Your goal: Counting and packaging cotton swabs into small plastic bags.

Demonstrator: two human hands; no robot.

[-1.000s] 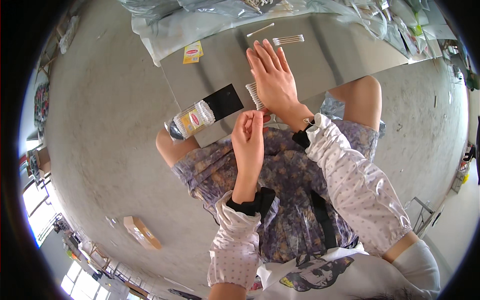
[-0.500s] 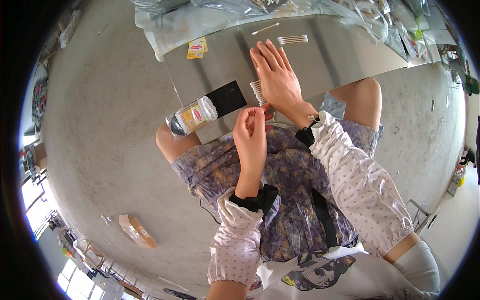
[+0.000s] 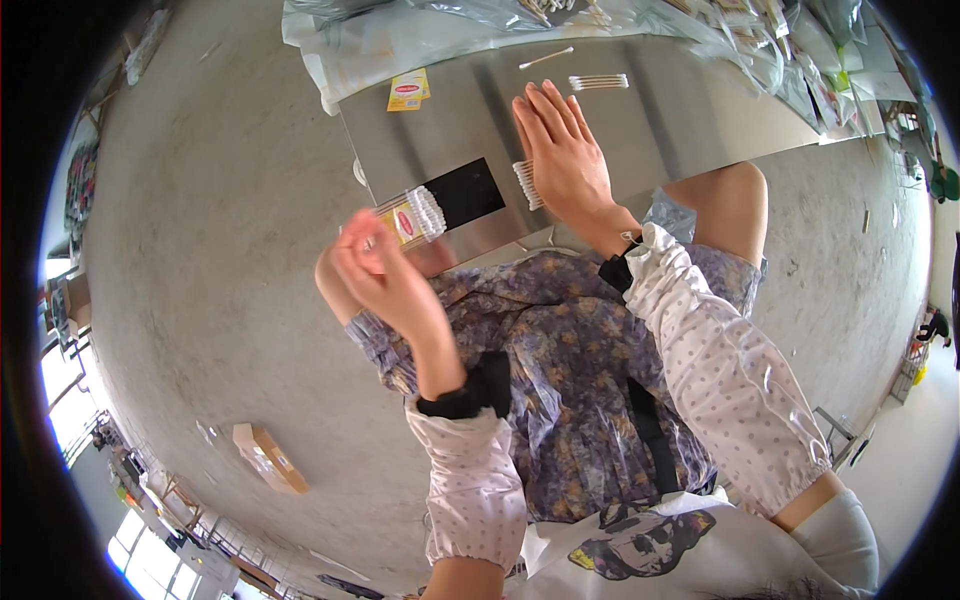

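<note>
My right hand lies flat with its fingers stretched out, covering part of a row of cotton swabs on the metal table. Only the white tips at the row's left side show. Smeared by motion, my left hand is at the near left corner of the table, by a pack of cotton swabs with a yellow label. Its fingers overlap the pack's left end, and whether they touch it is unclear. The pack rests at the edge of a black rectangular pad.
Past my right fingertips lie a small group of swabs and a single swab. Yellow cards are at the far left. Clear plastic bags crowd the far edge. A cardboard box is on the floor.
My left hand has moved left, from beside my right hand to the pack of swabs. The right hand stays flat over the row of swabs.
</note>
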